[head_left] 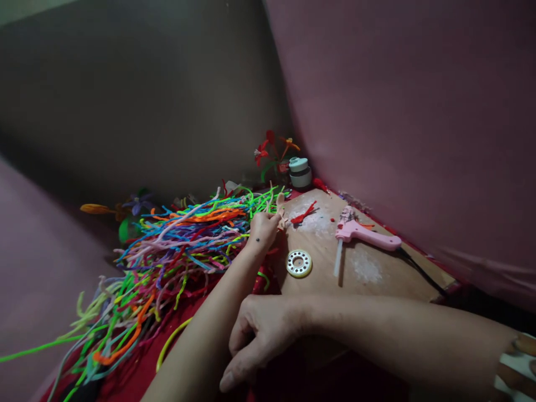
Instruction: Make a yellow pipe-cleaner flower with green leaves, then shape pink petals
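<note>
Pipe cleaners in many bright colours lie in a big messy heap along the left edge of the wooden tabletop, spilling onto a red cloth. Behind the heap, at the far left, sit an orange and purple flower. The left hand reaches out to the far end of the heap, its fingers bent and touching the green strands there; whether it grips one is hard to tell. Nearer the front edge, the right hand crosses over the left arm, fingers loosely curled and holding nothing. Near the left hand lies a white ring. At the far corner stand red flowers and a small pot. A pink glue gun rests near the right edge.
</note>
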`<state>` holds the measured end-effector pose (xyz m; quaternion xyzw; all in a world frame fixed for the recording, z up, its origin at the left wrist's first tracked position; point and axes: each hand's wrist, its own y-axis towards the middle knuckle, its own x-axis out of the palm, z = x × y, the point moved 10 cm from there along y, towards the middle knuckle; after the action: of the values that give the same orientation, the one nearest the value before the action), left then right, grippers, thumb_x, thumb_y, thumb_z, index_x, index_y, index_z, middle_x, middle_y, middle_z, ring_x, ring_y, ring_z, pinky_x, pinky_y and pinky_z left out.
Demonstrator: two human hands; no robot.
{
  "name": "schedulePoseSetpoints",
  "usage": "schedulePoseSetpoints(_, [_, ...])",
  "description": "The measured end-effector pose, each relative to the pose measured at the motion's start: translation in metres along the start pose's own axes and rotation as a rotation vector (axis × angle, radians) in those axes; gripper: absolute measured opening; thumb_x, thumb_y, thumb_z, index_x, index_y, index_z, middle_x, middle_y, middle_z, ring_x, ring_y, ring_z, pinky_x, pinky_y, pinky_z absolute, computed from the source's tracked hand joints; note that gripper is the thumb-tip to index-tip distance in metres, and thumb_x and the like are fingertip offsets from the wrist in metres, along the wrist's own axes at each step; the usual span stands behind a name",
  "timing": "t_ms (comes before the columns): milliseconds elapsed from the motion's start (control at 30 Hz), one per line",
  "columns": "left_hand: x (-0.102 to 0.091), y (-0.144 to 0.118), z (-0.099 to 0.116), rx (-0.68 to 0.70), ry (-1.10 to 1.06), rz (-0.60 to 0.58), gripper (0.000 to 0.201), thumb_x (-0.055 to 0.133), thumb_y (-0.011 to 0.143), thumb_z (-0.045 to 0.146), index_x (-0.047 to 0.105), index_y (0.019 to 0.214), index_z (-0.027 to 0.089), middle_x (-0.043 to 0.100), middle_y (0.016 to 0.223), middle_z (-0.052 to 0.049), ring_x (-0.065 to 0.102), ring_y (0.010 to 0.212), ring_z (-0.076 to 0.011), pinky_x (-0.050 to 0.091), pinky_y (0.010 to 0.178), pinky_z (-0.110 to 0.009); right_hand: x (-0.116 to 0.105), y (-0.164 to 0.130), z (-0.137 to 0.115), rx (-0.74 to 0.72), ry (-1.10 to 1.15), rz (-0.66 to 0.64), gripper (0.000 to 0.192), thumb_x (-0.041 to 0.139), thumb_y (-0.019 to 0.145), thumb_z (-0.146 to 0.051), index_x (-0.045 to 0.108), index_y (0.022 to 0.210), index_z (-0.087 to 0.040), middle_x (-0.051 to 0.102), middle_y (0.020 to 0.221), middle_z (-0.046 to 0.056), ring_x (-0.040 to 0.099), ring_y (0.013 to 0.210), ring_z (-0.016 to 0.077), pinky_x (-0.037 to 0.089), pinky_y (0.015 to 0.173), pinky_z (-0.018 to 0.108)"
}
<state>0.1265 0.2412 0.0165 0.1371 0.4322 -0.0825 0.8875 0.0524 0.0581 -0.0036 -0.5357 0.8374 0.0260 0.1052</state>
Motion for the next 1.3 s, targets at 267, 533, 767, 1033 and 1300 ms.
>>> schedulePoseSetpoints(267, [-0.020, -0.030, 0.022, 0.115, 0.104, -0.007, 0.024, 0.049, 0.080, 0.025, 0.071, 0.082, 0.015, 0.067, 0.071, -0.006, 0.058, 0.064, -0.0157, 0.037, 0.058, -0.023, 0.005, 0.003, 0.002, -0.049, -0.092, -0.014, 0.036, 0.070, 0.064, -0.048, 0.059, 0.058, -0.015, 0.050, 0.049, -0.006, 0.041, 0.045, 0.0048, 0.030, 0.043, 0.016])
schedulePoseSetpoints(533, [-0.061, -0.101, 0.012, 0.218, 0.135, -0.116, 0.023, 0.050, 0.082, 0.026, 0.070, 0.079, 0.015, 0.067, 0.068, -0.002, 0.056, 0.062, -0.0117, 0.039, 0.059, -0.020, 0.006, 0.006, 0.005, -0.113, -0.262, 0.082, 0.037, 0.059, 0.075, -0.043, 0.052, 0.055, -0.013, 0.045, 0.049, -0.006, 0.038, 0.044, 0.0041, 0.029, 0.043, 0.016])
schedulePoseSetpoints(767, [-0.076, -0.121, -0.032, 0.136, 0.125, -0.131, 0.024, 0.049, 0.082, 0.023, 0.071, 0.080, 0.015, 0.070, 0.072, -0.002, 0.061, 0.065, -0.0132, 0.041, 0.061, -0.020, -0.036, -0.002, -0.017, -0.135, -0.289, 0.423, 0.019, 0.058, 0.077, -0.027, 0.065, 0.068, -0.012, 0.054, 0.056, -0.003, 0.047, 0.053, 0.0068, 0.034, 0.048, 0.017])
schedulePoseSetpoints(1033, [-0.062, -0.124, -0.056, 0.193, 0.296, -0.079, 0.026, 0.044, 0.086, 0.021, 0.070, 0.085, 0.018, 0.072, 0.082, -0.005, 0.064, 0.079, -0.0157, 0.043, 0.072, -0.023, -0.176, -0.030, -0.030, 0.359, -0.736, 0.925, 0.024, 0.050, 0.076, -0.012, 0.071, 0.086, -0.014, 0.069, 0.076, 0.003, 0.059, 0.062, 0.0107, 0.042, 0.055, 0.018])
schedulePoseSetpoints(1300, [-0.060, -0.128, -0.067, 0.197, 0.473, -0.093, 0.023, 0.042, 0.083, 0.019, 0.065, 0.079, 0.018, 0.069, 0.081, -0.008, 0.064, 0.077, -0.0209, 0.046, 0.066, -0.028, -0.222, -0.011, 0.006, 0.591, -0.982, 0.901, 0.029, 0.054, 0.068, -0.010, 0.073, 0.089, -0.018, 0.070, 0.086, 0.009, 0.064, 0.082, 0.0229, 0.044, 0.063, 0.025])
